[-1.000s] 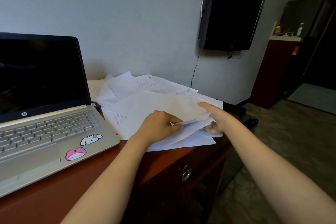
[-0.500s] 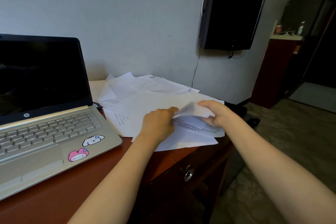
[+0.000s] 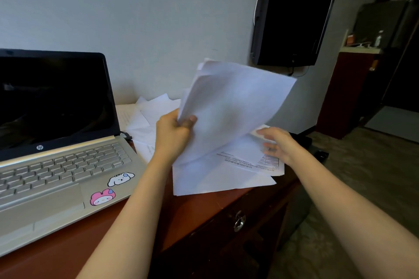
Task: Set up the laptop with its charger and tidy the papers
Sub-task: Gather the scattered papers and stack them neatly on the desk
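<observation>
While the left hand [image 3: 175, 130] is pinching a raised sheaf of white sheets [image 3: 229, 106] at its lower left edge, thumb in front, the right hand [image 3: 275, 142] is lying loosely spread, holding nothing, on the printed papers [image 3: 247, 161] covering the wooden desk [image 3: 199, 208]. Motion blur is hiding how many sheets, perhaps several. Left of them, the open laptop [image 3: 59, 149] is sitting with its screen dark.

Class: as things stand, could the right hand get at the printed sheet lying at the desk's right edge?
Probably yes. The right hand is open and already over the printed sheet, nothing between them. The left hand holds the lifted papers up and clear.
</observation>
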